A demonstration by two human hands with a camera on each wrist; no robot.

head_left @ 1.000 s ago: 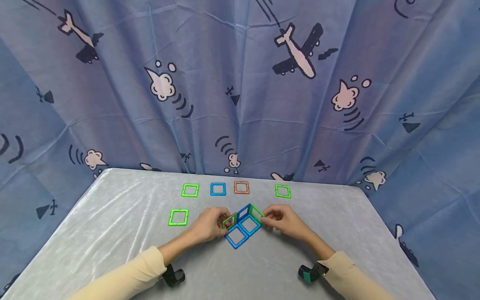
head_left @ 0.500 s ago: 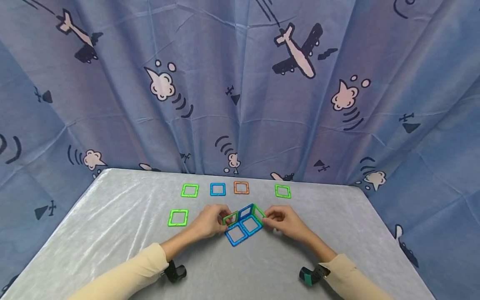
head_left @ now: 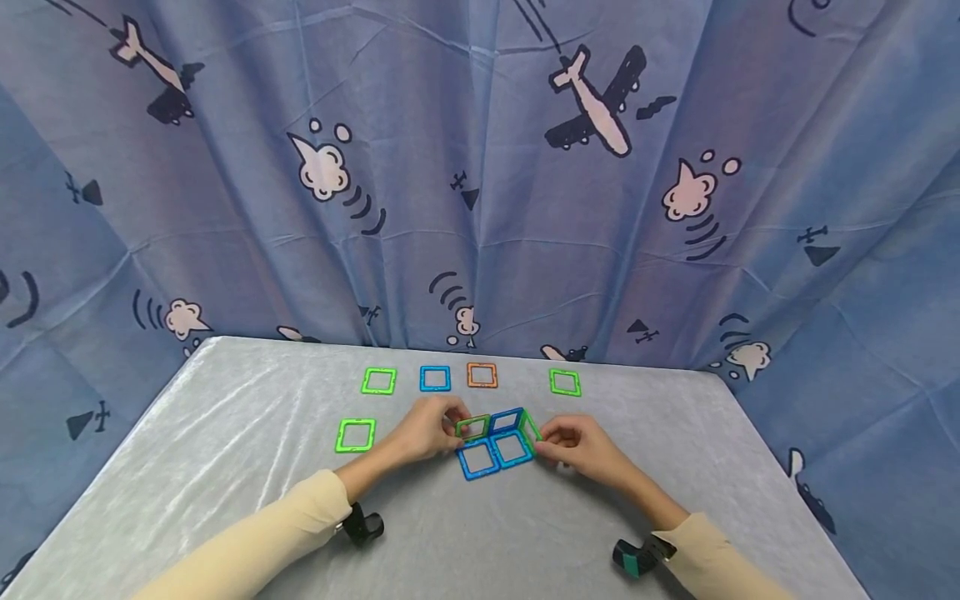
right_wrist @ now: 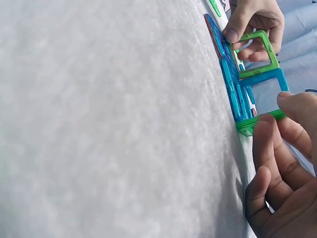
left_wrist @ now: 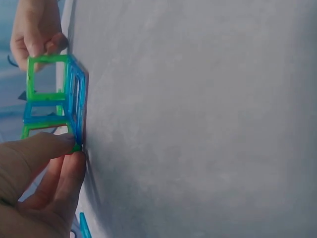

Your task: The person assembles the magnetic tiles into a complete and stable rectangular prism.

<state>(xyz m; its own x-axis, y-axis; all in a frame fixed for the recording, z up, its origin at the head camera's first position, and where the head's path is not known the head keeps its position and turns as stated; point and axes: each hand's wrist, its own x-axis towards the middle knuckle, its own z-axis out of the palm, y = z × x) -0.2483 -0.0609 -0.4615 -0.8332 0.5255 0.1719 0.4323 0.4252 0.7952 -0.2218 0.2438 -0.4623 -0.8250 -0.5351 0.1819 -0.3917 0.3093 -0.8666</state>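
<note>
Two blue magnetic tiles lie joined flat on the table, a left one point(head_left: 482, 475) and a right one point(head_left: 516, 462). Along their far side stand a green tile point(head_left: 474, 418) and a blue tile point(head_left: 507, 412). Another green tile point(head_left: 532, 430) stands at the right end. My left hand point(head_left: 429, 428) pinches the far-left green tile between thumb and fingers; its thumb point(left_wrist: 47, 145) lies near the tile's lower edge. With thumb and fingertips, my right hand point(head_left: 585, 450) holds the right-end green tile, seen edge-on in the right wrist view.
Loose tiles lie flat farther back: a green one point(head_left: 378, 392), a blue one point(head_left: 435, 389), an orange one point(head_left: 482, 386) and a green one point(head_left: 566, 393) at right. Another green tile point(head_left: 355, 450) lies left of my left hand. A patterned curtain point(head_left: 480, 208) hangs behind the table.
The joined tiles have turned clockwise, as seen from above, and shifted slightly right. Both hands have moved with them, keeping hold of the two green tiles.
</note>
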